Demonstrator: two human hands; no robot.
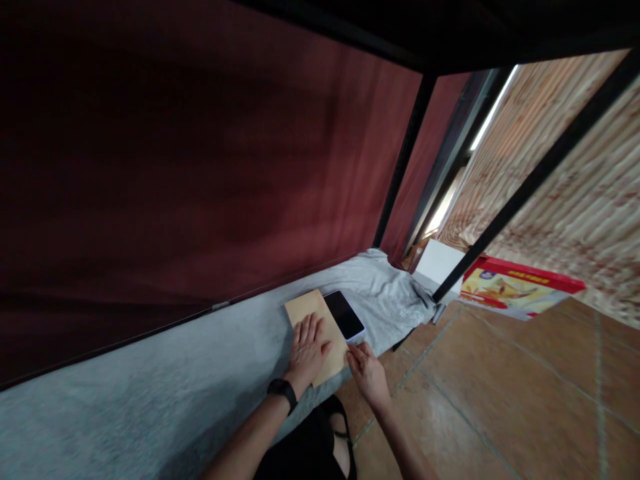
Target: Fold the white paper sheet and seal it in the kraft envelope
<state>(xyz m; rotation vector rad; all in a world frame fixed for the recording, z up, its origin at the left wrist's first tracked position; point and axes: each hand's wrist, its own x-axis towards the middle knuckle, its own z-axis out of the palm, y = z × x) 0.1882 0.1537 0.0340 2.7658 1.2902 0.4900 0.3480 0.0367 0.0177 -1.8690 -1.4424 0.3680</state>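
Note:
A flat brown paper envelope [337,337] lies at a slant on the grey cloth. My left hand [307,347], with a dark band on the wrist, rests flat on its face, fingers stretched out. At the envelope's right edge, my right hand [367,373] is closed, thumb and fingers pinching the paper near the lower corner. A phone [344,315] with a dark screen and pale case lies just beyond, touching or slightly under the envelope's right edge; I cannot tell which.
Grey cloth [200,360] covers the long, low surface, bunched at its right end. Behind it hangs a dark red curtain [225,187]. Black frame posts [407,157] stand at the right. A red and yellow printed box [515,290] sits on the tiled floor [500,373].

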